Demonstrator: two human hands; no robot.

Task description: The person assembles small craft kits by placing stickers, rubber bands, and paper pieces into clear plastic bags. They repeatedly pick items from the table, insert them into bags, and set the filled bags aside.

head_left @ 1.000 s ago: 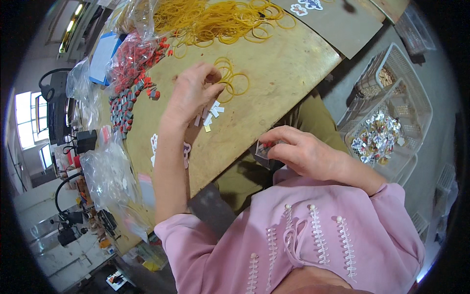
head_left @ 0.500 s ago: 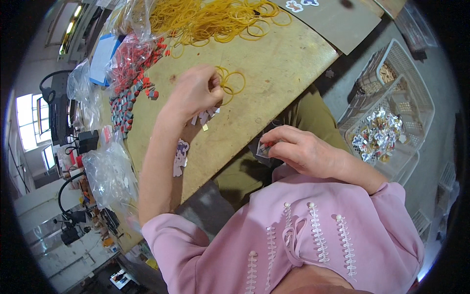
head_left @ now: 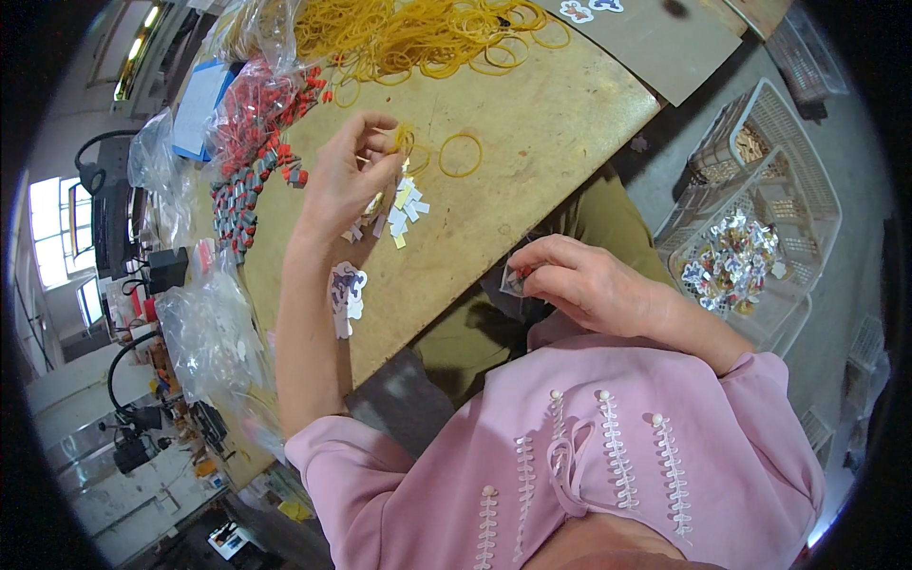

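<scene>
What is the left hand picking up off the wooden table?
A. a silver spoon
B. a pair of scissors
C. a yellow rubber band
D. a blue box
C: the left hand pinches a yellow rubber band between its fingertips just above the wooden table, with another loose band lying beside it and a big pile of the same bands farther back.

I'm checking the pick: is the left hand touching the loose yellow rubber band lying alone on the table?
Apart. The head view shows the lone rubber band flat on bare tabletop, beside the left hand, whose fingertips pinch a different band.
</scene>
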